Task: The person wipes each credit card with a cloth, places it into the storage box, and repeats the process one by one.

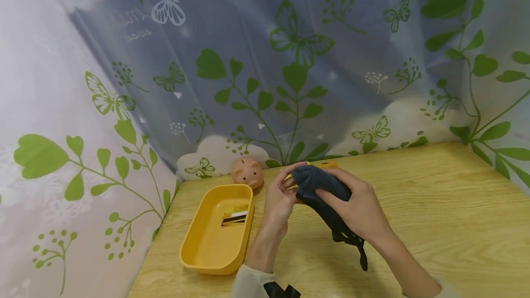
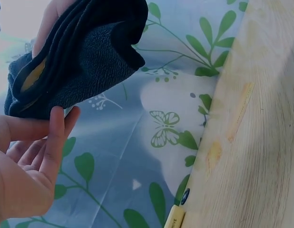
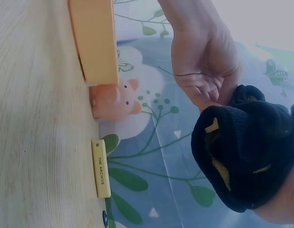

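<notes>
A dark blue fleecy cloth piece (image 1: 320, 183), folded over in layers, is held up above the table between both hands. A thin dark strap hangs from its lower end. My right hand (image 1: 364, 206) grips it from the right, thumb pressed on the near face. From the left, my left hand (image 1: 277, 201) holds its edge, with part of the fingers hidden behind the fabric. In the left wrist view, fingertips of the left hand (image 2: 30, 166) meet at the cloth's lower edge. Yellow patches show inside the folded opening of the cloth (image 3: 232, 156) in the right wrist view.
A yellow tray (image 1: 198, 243) stands on the wooden table (image 1: 447, 215) at left, with small flat black, white and yellow items in it. Behind it sits a pink piggy bank (image 1: 247, 172). A yellow box marked "THE ARCHIVE" (image 3: 101, 168) lies by the patterned curtain (image 1: 256, 36).
</notes>
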A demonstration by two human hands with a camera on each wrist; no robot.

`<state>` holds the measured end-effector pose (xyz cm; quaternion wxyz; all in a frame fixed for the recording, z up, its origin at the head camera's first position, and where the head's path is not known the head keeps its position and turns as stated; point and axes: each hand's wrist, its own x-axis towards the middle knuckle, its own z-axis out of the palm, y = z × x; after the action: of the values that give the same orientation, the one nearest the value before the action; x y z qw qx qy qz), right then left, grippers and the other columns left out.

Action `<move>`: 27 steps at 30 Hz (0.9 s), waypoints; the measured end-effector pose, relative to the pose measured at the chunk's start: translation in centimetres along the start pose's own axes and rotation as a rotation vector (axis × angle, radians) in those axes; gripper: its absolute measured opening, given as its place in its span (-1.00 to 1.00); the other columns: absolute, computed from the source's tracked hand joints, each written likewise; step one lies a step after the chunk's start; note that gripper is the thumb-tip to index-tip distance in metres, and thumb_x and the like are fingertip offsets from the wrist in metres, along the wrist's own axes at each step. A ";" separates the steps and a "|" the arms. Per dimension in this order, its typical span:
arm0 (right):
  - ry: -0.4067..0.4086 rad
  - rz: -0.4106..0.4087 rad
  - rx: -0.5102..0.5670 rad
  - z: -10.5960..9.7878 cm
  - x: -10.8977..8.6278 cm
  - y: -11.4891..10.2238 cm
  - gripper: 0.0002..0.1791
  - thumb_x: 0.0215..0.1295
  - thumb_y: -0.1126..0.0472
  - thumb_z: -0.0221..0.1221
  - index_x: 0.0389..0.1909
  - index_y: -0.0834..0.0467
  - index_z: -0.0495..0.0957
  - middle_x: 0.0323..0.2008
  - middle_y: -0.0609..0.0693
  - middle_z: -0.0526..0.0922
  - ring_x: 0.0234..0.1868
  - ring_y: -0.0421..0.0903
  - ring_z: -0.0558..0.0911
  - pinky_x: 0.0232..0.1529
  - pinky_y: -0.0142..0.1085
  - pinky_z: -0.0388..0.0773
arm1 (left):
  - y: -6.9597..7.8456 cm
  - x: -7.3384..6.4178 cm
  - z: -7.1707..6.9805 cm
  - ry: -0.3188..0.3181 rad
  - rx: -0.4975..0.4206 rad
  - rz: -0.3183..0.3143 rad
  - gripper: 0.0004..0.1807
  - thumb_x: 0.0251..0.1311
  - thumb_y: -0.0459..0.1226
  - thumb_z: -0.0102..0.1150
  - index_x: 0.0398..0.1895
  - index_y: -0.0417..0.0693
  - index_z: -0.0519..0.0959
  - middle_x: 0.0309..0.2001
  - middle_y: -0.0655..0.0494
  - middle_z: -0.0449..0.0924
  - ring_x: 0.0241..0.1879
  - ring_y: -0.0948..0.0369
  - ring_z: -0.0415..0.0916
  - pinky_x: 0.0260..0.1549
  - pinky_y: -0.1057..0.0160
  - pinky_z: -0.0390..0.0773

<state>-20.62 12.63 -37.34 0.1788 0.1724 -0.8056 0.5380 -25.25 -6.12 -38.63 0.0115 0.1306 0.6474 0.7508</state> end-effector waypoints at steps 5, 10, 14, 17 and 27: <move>-0.010 0.015 -0.002 -0.1 0.0 0.4 -0.53 0.39 0.05 0.38 0.28 -0.04 0.60 0.10 0.05 0.70 -0.05 0.02 0.74 -0.19 -0.23 0.73 | 0.2 -0.1 0.1 -0.020 0.052 0.018 -0.34 0.24 -0.71 0.07 0.29 0.02 0.64 0.08 -0.07 0.74 -0.17 0.09 0.75 -0.32 0.29 0.72; -0.011 0.019 -0.006 -0.1 0.1 0.5 -0.53 0.39 0.04 0.37 0.28 -0.04 0.60 0.09 0.05 0.71 -0.08 0.01 0.74 -0.21 -0.23 0.72 | 0.2 -0.2 0.2 -0.022 0.067 0.026 -0.37 0.26 -0.68 0.10 0.29 0.04 0.64 0.06 -0.06 0.74 -0.15 0.07 0.75 -0.31 0.28 0.72; 0.006 0.016 -0.031 -0.1 0.0 0.5 -0.53 0.38 0.05 0.38 0.27 -0.02 0.60 0.10 0.06 0.71 -0.08 0.03 0.74 -0.21 -0.17 0.73 | 0.2 -0.2 0.1 -0.034 0.047 0.041 -0.40 0.27 -0.63 0.18 0.29 0.04 0.64 0.06 -0.09 0.74 -0.19 0.08 0.76 -0.29 0.23 0.74; 0.026 0.010 -0.057 -0.3 0.0 0.5 -0.53 0.37 0.07 0.39 0.27 0.01 0.60 0.14 0.07 0.69 -0.02 0.09 0.73 -0.16 -0.07 0.74 | 0.1 -0.2 0.0 -0.039 0.014 0.056 -0.42 0.29 -0.60 0.21 0.30 0.04 0.62 0.08 -0.11 0.74 -0.24 0.10 0.77 -0.32 0.18 0.76; 0.084 0.003 -0.088 -1.3 0.2 0.5 -0.52 0.37 0.09 0.39 0.28 0.02 0.62 0.19 0.10 0.68 0.01 0.15 0.72 -0.12 0.02 0.73 | 0.2 -0.3 -0.4 -0.026 -0.059 0.059 -0.41 0.28 -0.60 0.22 0.33 -0.01 0.58 0.06 -0.13 0.73 -0.28 0.17 0.76 -0.41 0.19 0.76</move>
<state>-20.87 13.96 -37.19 0.2191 0.1403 -0.8204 0.5091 -25.03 -6.55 -38.53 0.0017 0.1590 0.6205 0.7679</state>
